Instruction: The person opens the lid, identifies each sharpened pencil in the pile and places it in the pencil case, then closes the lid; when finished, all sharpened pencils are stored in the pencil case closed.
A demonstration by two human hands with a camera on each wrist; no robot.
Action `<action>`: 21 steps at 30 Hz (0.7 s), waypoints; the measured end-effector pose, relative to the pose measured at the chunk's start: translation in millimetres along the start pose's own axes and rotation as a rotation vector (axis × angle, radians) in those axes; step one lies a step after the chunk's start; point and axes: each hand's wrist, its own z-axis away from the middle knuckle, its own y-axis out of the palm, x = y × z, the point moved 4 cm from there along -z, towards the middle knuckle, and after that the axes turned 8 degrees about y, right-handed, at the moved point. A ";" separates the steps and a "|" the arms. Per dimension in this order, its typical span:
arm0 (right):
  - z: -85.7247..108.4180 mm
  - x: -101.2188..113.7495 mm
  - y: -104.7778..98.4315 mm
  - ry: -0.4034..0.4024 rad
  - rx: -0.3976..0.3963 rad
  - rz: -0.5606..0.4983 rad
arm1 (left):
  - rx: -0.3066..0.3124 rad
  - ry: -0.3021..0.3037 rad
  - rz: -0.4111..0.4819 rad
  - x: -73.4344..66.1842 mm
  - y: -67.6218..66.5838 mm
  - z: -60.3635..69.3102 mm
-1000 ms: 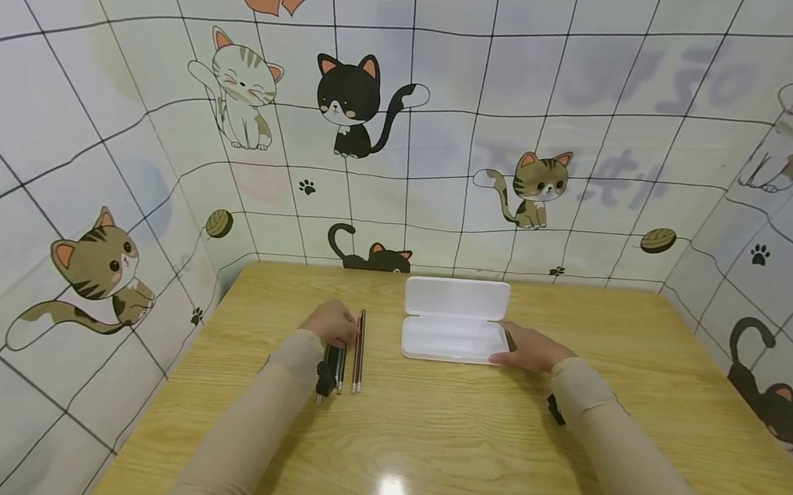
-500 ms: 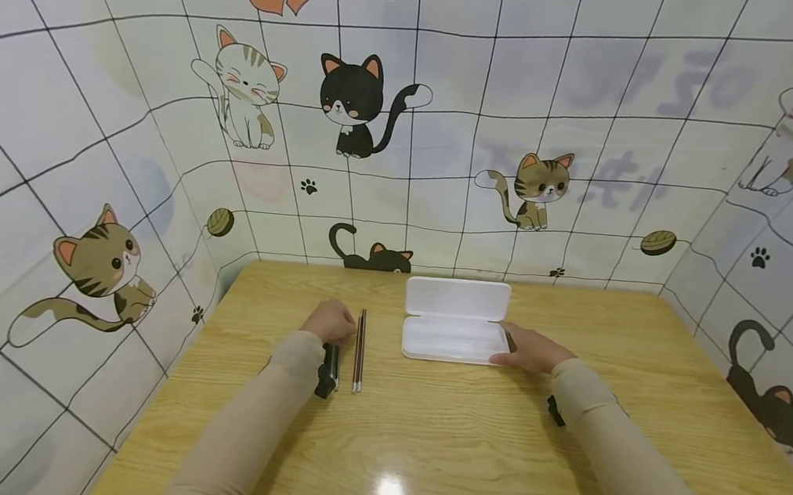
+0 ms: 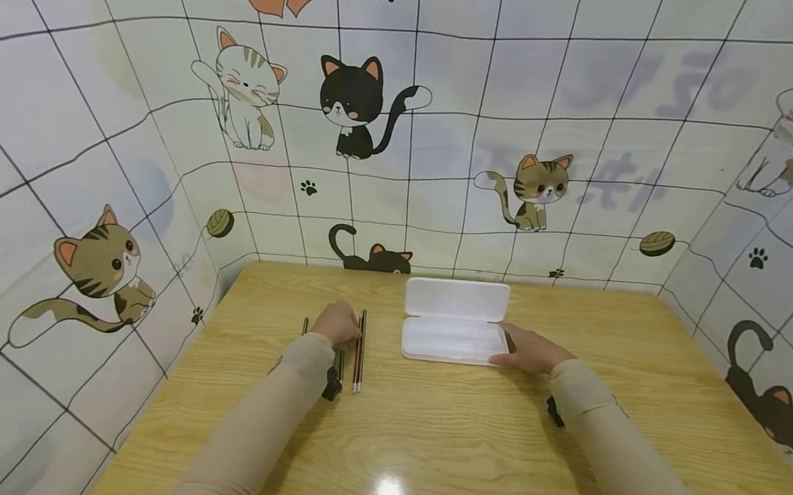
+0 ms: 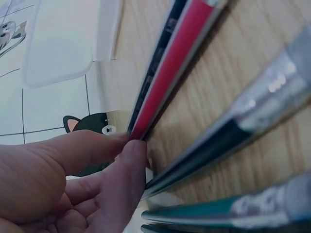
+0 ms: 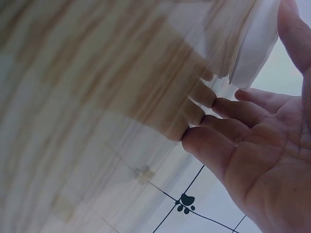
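Observation:
My left hand (image 3: 337, 325) is at the far ends of two dark reddish pencils (image 3: 358, 366). In the left wrist view, thumb and forefinger of that hand (image 4: 92, 179) pinch the tip of a red pencil (image 4: 170, 73), with a black one (image 4: 154, 70) against it. Green pencils (image 4: 194, 211) lie beside them, partly under the left wrist in the head view. An open white case (image 3: 452, 340) stands right of the pencils, lid (image 3: 456, 298) raised at the back. My right hand (image 3: 536, 350) holds its right end, thumb at the near corner; in the right wrist view other fingertips (image 5: 206, 133) touch the table.
Another dark pencil tip (image 3: 305, 324) shows left of my left hand. The wooden table (image 3: 443, 440) meets a cat-patterned wall covering (image 3: 443, 204) at its back edge. A black device (image 3: 555, 411) is on the right wrist, another (image 3: 332, 384) on the left.
My left hand has shifted slightly right, onto the reddish pencils, uncovering a pencil tip on its left. My right hand and the case have stayed in place.

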 end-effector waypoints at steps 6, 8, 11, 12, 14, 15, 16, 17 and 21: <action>0.7 0.0 0.0 0.001 0.003 -0.007 | -0.011 -0.004 -0.055 -5.9 2.8 -1.6; 0.5 0.5 0.4 -0.001 0.004 -0.016 | -0.014 -0.007 -0.077 -6.1 4.1 -1.2; 0.4 0.7 0.6 -0.005 0.002 -0.022 | -0.009 0.000 -0.089 -6.5 5.5 -0.2; 0.4 0.6 0.7 -0.006 -0.001 -0.020 | -0.003 0.005 -0.081 -6.4 5.9 -0.3; 0.6 0.5 0.6 -0.008 -0.007 -0.014 | 0.013 0.009 -0.045 -6.0 6.2 -0.6; 0.8 0.4 0.6 -0.008 -0.010 -0.010 | 0.023 0.010 -0.030 -5.5 6.3 -0.8; 0.7 0.0 0.7 -0.005 -0.011 -0.009 | 0.034 0.007 -0.007 -5.1 6.4 -1.0; 0.9 0.0 0.7 -0.008 -0.012 -0.006 | 0.037 0.013 0.012 -4.8 6.2 -0.4; 0.8 -0.9 0.7 -0.010 -0.014 -0.004 | 0.071 -0.011 0.066 -3.8 6.5 -0.8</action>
